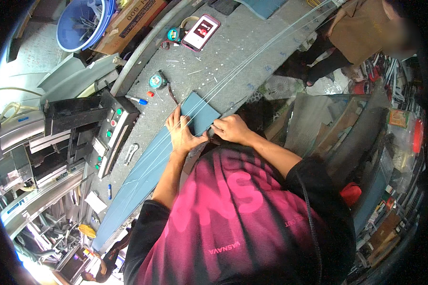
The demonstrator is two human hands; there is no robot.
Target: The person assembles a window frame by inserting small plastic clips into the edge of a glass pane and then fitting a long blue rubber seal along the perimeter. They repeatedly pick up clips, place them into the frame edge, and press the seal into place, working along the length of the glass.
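Note:
A long blue-grey panel [140, 178] lies diagonally along the grey workbench, and its squared end [193, 103] shows just beyond my hands. Thin translucent strips [233, 71] run lengthwise over it and on past that end to the upper right. My left hand [180, 132] is spread on the panel, fingers over the strips and thumb stretched toward the near edge. At that near edge, close to the corner, my right hand [232, 129] has its fingers curled and pinched together. What they grip, if anything, is hidden.
Beyond the panel lie a tape measure [157, 80], a blue marker [138, 99], a red cap [150, 94] and a phone [202, 32]. A metal hand tool [131, 154] rests near a control box with buttons [116, 124]. Another person [359, 35] stands at the upper right.

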